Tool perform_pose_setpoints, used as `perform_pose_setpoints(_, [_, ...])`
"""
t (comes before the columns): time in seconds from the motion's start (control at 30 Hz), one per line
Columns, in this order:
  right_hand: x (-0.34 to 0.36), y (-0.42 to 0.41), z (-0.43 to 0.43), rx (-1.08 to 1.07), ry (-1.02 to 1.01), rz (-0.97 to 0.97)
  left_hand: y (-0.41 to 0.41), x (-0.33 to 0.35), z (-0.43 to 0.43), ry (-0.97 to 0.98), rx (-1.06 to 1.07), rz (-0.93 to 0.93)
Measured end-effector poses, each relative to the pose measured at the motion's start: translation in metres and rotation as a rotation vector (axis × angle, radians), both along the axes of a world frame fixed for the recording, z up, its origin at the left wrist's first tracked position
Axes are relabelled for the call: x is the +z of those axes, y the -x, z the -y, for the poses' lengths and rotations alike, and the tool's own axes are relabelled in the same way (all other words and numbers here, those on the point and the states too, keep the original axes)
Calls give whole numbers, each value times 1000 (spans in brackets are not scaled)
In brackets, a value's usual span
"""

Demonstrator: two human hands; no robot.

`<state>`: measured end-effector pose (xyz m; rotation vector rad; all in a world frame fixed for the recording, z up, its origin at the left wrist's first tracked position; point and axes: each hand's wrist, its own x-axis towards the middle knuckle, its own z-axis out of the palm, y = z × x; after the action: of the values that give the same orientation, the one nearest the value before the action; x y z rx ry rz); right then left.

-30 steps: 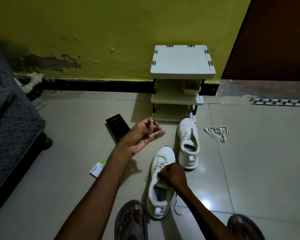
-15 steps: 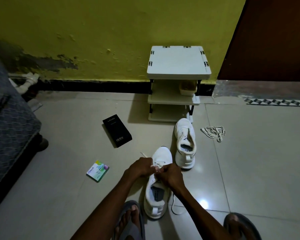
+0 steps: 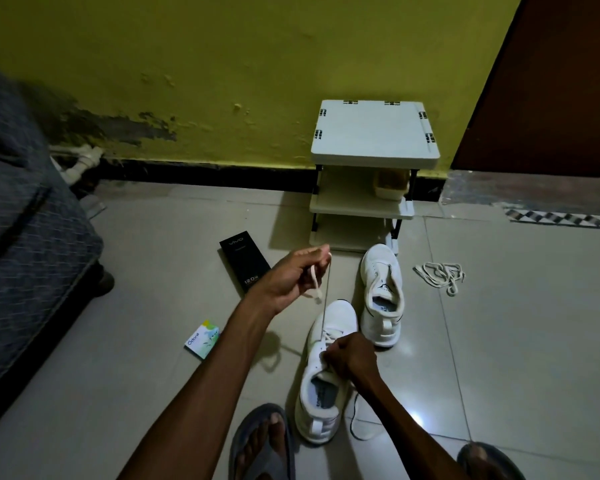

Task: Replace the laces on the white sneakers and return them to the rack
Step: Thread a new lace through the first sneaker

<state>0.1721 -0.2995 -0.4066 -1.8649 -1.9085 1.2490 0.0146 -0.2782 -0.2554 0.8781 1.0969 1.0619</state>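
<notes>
My left hand (image 3: 291, 277), mid-frame, pinches the thin white lace (image 3: 323, 315), taut above the white mesh sneaker (image 3: 340, 318) at lower centre. My right hand (image 3: 351, 355), fingers curled, seems to grip that sneaker's lacing edge. The white three-shelf plastic rack (image 3: 373, 133) stands above.

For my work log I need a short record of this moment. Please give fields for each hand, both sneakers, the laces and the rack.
left hand: lifted, pinches the lace, which runs taut up from the near sneaker
right hand: grips the near sneaker at its eyelets
near sneaker: on the floor, partly laced
far sneaker: on the floor before the rack, no lace visible
loose laces: heap on the floor, right of the far sneaker, apart from it
rack: against the wall, no sneakers on it
</notes>
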Motion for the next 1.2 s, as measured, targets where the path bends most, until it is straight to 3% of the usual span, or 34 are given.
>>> perform_pose_setpoints(0.17, [7, -4, -4, 30, -22, -50, 2, -3, 3, 38, -114, -333])
perform_pose_setpoints(0.33, [48, -8, -6, -102, -30, -526, 2, -6, -1, 44, -118, -499])
perform_pose_setpoints(0.43, [67, -9, -9, -35, -43, -632, 0, -14, -2, 68, -90, -549])
perform_pose_setpoints(0.6, [75, -13, -10, 11, -16, -547, 4, -33, -7, 96, 271, -525])
perform_pose_setpoints(0.7, [69, -20, -10, -27, -64, -470, 24, -50, -8, 161, 482, -619])
perform_pose_setpoints(0.73, [67, -22, -10, -7, -86, -429, 29, -57, -6, 203, 495, -699])
perform_pose_setpoints(0.83, [61, -25, -13, 134, -108, -307, 36, -77, 9, 209, 327, -1210])
perform_pose_setpoints(0.87, [58, -25, -14, 160, -90, -277, 34, -84, 11, 102, 240, -1216])
perform_pose_setpoints(0.97, [54, -25, -16, 125, -46, -246, 20, -92, 13, -156, -143, -936])
perform_pose_setpoints(1.07, [54, -22, -15, 58, -25, -232, -5, -89, 20, 16, -327, -596])
perform_pose_setpoints(1.2, [58, -25, -13, -38, -5, -209, -16, -99, 23, 82, -397, -647])
